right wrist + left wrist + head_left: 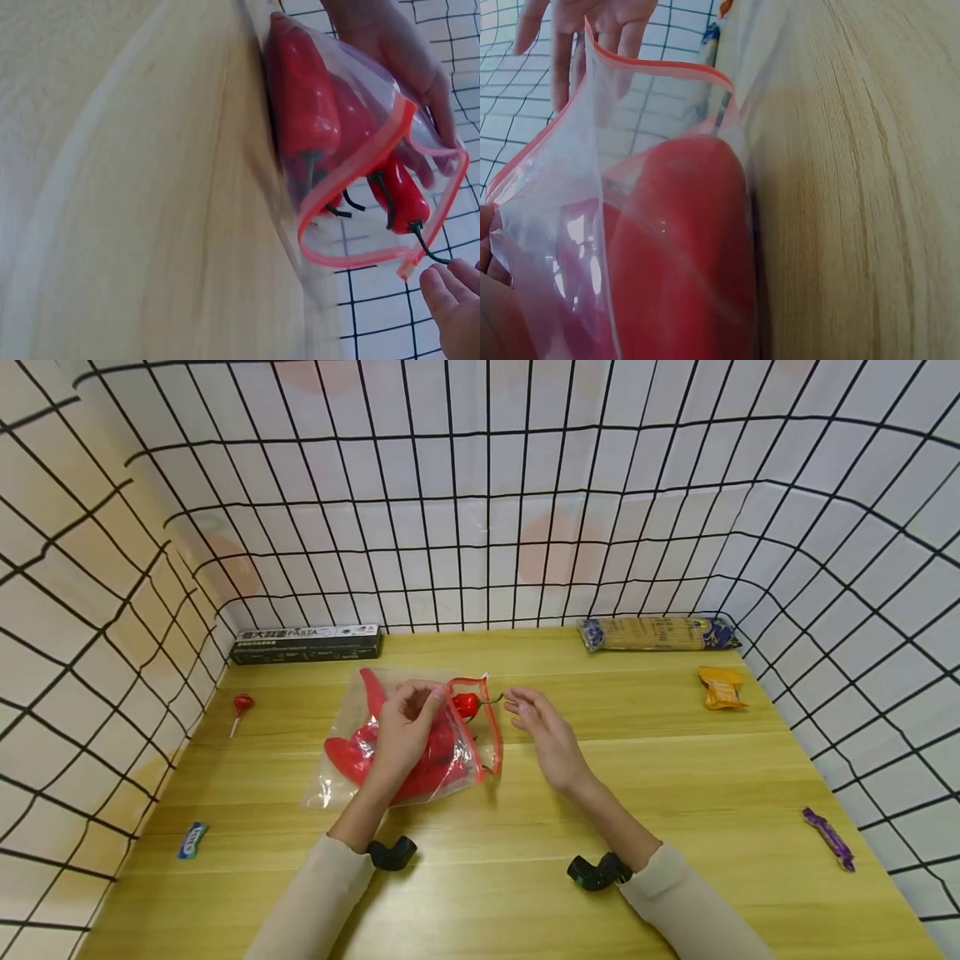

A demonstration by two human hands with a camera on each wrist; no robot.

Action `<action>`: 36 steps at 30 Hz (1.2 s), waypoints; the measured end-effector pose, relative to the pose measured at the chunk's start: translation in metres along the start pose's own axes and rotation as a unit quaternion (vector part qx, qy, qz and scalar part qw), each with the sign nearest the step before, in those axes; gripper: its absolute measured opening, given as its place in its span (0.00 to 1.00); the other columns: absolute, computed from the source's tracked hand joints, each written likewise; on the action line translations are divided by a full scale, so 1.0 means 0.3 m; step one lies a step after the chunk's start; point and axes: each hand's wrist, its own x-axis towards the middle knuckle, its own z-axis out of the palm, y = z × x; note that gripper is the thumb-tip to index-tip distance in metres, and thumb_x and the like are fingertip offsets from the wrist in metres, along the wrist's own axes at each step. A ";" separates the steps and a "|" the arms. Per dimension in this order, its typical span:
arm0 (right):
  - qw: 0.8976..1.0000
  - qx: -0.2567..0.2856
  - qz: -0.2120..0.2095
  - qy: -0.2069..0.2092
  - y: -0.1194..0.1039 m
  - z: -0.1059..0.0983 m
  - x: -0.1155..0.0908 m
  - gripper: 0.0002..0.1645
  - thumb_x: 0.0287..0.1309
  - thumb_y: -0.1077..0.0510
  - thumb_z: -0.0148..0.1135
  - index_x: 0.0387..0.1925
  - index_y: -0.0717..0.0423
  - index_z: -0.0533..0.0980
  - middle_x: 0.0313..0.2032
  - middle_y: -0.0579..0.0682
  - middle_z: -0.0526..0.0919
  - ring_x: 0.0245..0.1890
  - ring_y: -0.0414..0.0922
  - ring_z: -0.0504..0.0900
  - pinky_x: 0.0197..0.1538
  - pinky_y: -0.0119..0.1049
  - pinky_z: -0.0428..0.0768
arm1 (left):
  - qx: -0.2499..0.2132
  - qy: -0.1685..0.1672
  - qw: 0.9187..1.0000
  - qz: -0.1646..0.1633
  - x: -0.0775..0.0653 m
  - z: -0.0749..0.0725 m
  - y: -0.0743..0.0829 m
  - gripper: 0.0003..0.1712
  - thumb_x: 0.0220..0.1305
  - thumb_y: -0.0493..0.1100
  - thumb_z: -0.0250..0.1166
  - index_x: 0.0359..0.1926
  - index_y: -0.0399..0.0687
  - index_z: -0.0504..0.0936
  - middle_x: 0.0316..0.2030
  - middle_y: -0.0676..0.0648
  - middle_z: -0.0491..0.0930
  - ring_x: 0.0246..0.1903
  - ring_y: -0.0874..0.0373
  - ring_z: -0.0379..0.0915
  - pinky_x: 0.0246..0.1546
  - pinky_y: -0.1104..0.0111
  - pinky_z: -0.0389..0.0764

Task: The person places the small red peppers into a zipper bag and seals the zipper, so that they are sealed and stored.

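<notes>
A clear zip bag (pixel 330 783) with a red-edged mouth lies on the wooden table, holding several red chili peppers (pixel 347 760). My left hand (pixel 408 722) pinches the upper side of the bag near its mouth, between thumb and fingers. The mouth gapes toward the right, as the right wrist view shows. One pepper (pixel 405 199) sits at that opening, its curved green stem poking out past the red zip edge (pixel 352 169). Beside the mouth is my right hand (pixel 547 739), fingers loosely extended, fingertips right at the stem's tip and nothing gripped.
Along the back stand a black pasta box (pixel 306 645) at left and a pasta packet (pixel 660 634) at right. A red lollipop (pixel 241 703) and a small blue-green packet (pixel 192 841) lie left; an orange wrapper (pixel 722 687) and purple candy (pixel 828 839) right. Black wire mesh (pixel 487 497) encloses the table.
</notes>
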 end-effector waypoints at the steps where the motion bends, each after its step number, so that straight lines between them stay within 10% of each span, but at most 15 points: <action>1: 1.000 0.000 0.000 -0.008 -0.001 0.007 -0.002 0.27 0.77 0.45 0.35 0.67 0.55 0.62 0.66 0.57 0.70 0.66 0.54 0.70 0.66 0.51 0.69 | -0.005 0.000 1.000 -0.001 0.000 0.000 0.000 0.15 0.66 0.50 0.63 0.46 0.45 0.81 0.44 0.44 0.84 0.42 0.58 0.79 0.45 0.74 0.80; 14: 0.993 0.102 0.009 -0.052 0.011 0.101 0.045 0.28 0.76 0.47 0.38 0.66 0.62 0.62 0.65 0.60 0.70 0.68 0.55 0.68 0.68 0.56 0.65 | -0.040 0.007 0.999 0.031 -0.007 0.011 0.027 0.17 0.65 0.51 0.64 0.43 0.42 0.82 0.38 0.43 0.85 0.37 0.59 0.82 0.41 0.69 0.83; 20: 0.995 -0.016 0.088 0.034 0.071 0.051 0.052 0.22 0.65 0.53 0.61 0.58 0.53 0.72 0.57 0.54 0.77 0.54 0.49 0.77 0.57 0.45 0.78 | -0.057 0.020 0.998 0.025 -0.006 0.006 0.038 0.17 0.65 0.53 0.64 0.44 0.43 0.82 0.40 0.47 0.86 0.37 0.59 0.81 0.42 0.71 0.83; 25: 0.984 -0.096 0.148 -0.011 0.118 0.024 0.048 0.20 0.58 0.56 0.69 0.52 0.52 0.77 0.47 0.49 0.82 0.44 0.46 0.83 0.46 0.39 0.82 | -0.078 0.032 0.996 0.020 -0.008 0.000 0.055 0.17 0.65 0.52 0.64 0.43 0.42 0.82 0.38 0.49 0.85 0.37 0.60 0.81 0.41 0.72 0.82; 36: 0.995 -0.053 0.089 -0.007 0.037 -0.115 0.108 0.16 0.62 0.55 0.64 0.47 0.61 0.80 0.38 0.62 0.83 0.32 0.47 0.84 0.35 0.40 0.83 | -0.144 0.034 0.987 0.055 -0.011 -0.032 0.165 0.12 0.65 0.45 0.65 0.43 0.41 0.82 0.41 0.46 0.87 0.42 0.55 0.84 0.43 0.68 0.84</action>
